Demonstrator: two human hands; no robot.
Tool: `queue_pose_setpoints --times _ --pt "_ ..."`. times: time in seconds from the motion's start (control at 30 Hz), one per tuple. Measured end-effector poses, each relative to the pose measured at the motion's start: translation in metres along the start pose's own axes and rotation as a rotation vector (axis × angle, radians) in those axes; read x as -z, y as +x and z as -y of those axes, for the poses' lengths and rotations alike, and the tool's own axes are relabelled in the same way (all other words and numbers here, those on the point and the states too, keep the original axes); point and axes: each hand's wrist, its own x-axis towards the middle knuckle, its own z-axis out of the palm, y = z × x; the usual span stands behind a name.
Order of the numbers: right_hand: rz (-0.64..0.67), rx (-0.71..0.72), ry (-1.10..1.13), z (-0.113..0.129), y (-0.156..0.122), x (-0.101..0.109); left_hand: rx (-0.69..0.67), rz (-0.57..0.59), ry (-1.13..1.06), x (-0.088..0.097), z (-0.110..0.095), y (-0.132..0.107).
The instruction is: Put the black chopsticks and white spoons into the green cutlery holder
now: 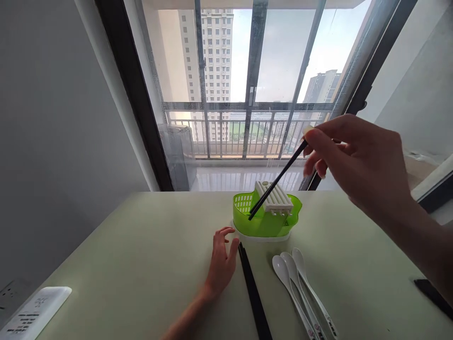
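My right hand [357, 160] is raised above the table and pinches the top end of a black chopstick [276, 182]. The chopstick slants down-left, its tip over the green cutlery holder [264, 224], which has a white slotted insert [275, 197]. My left hand [222, 262] lies flat on the table with its fingers spread, just in front of the holder. Beside its thumb lie black chopsticks [253, 293], pointing toward me. Three white spoons [300, 288] lie side by side to the right of them.
The pale green table [141, 255] runs up to a large window with a balcony rail behind. A white remote control [35, 311] sits at the near left corner. A dark flat object [433, 295] lies at the right edge.
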Motion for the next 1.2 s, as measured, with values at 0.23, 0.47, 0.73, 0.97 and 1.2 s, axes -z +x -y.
queue_pose_setpoints --times 0.23,0.47,0.73,0.97,1.2 --pt "0.163 0.006 -0.083 -0.031 0.019 -0.049 0.255 -0.212 -0.103 0.005 0.004 0.004" --pt "0.418 -0.082 -0.222 -0.075 0.022 -0.091 0.28 -0.208 -0.118 0.008 0.005 0.004" --pt "0.536 -0.228 -0.296 -0.105 0.033 -0.112 0.248 -0.182 -0.11 0.007 0.005 0.003" --pt "0.382 -0.163 -0.312 -0.069 0.025 -0.09 0.225 -0.15 -0.058 0.004 0.011 0.004" --pt "0.911 0.043 -0.455 -0.007 -0.053 -0.061 0.241 0.009 0.026 0.006 0.004 0.007"
